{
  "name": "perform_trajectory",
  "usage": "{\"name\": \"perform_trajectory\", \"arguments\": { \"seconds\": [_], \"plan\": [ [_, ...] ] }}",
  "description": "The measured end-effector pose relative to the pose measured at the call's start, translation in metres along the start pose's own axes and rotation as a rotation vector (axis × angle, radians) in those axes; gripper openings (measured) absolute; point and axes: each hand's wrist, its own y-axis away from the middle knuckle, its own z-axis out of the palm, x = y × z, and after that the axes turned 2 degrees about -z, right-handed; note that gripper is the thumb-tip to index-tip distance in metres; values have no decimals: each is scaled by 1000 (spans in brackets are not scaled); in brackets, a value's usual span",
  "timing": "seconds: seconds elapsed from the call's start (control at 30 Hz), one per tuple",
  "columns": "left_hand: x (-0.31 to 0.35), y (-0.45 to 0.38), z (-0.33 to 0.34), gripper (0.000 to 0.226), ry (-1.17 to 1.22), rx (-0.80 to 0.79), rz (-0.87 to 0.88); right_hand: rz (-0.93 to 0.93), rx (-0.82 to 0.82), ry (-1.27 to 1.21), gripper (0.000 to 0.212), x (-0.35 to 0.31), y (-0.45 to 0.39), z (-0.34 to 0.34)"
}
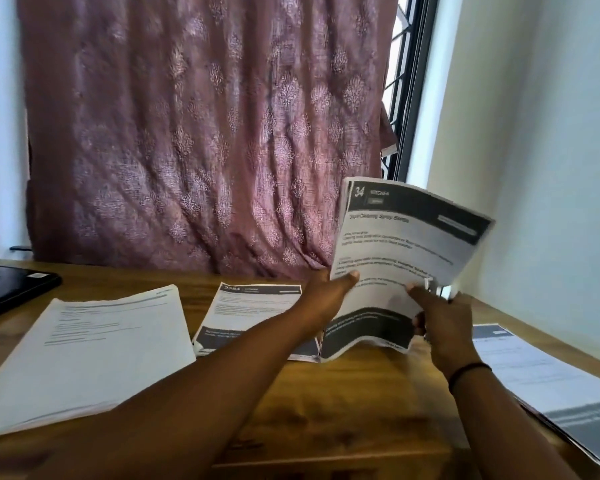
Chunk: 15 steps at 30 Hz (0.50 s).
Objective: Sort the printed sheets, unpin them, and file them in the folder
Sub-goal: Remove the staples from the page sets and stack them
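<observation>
Your fingers (349,278) on both the left hand (326,299) and right hand (444,323) pinch the printed bundle (402,244), raised above the counter (343,393) near the sorted piles. Its lower edge sags; pull unevenly and pages may tear or slip.
</observation>
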Motion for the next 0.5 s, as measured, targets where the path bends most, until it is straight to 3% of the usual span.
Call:
{"name": "perform_trajectory", "arguments": {
  "seconds": [0.1,0.23,0.33,0.4,0.47,0.5],
  "plan": [
    [-6,5,2,32,-135,-64,42,-4,109,-62,20,0,0,1],
    [14,15,-2,35,-143,-110,69,-185,188,-164,16,-33,-12,9],
    [36,27,-28,19,-88,-138,89,-329,69,-93,19,-59,-17,18],
    [53,32,-57,13,1,-60,126,-401,-42,26,18,-68,-22,27],
    [70,37,-89,28,44,27,195,-428,-154,142,20,-71,-25,39],
    [75,40,-103,46,11,40,226,-423,-212,190,20,-71,-26,47]
  ]
}}
